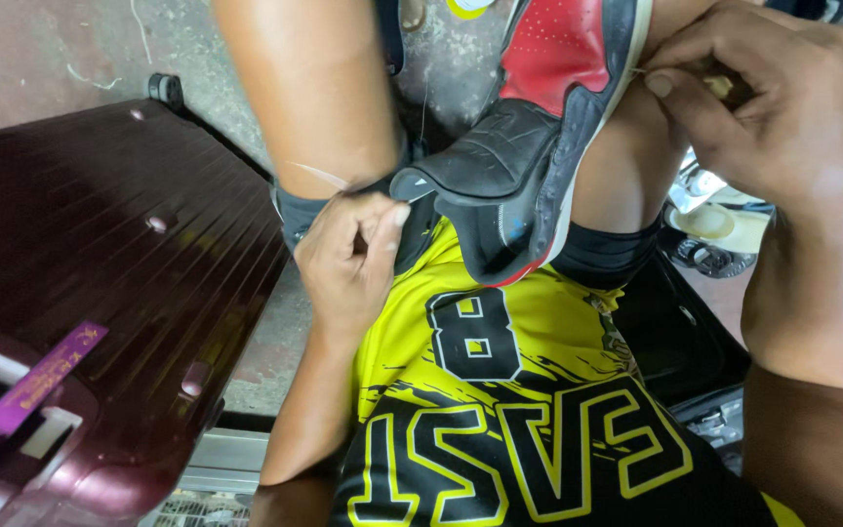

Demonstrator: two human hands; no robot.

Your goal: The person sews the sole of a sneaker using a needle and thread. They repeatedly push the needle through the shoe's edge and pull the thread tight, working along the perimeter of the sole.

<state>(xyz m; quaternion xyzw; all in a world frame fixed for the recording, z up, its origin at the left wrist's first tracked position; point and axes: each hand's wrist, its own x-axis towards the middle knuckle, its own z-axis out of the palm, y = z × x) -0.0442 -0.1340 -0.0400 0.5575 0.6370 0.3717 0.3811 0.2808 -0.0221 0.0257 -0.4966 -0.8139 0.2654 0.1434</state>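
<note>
A red and black sneaker [529, 127] lies sole-edge outward between my knees, its heel pointing toward my lap. My left hand [348, 259] pinches the black heel tab of the sneaker between thumb and fingers. My right hand [753, 98] is closed at the shoe's white sole edge at the upper right, fingers pinched on a small pale tool or needle that is mostly hidden. A thin thread [316, 176] shows near my left knee.
A dark maroon hard-shell suitcase [100, 263] lies on the concrete floor at the left, with a purple tag [43, 379]. Other shoes and a pale round lid [709, 222] sit at the right behind my leg. My yellow and black jersey [500, 410] fills the bottom.
</note>
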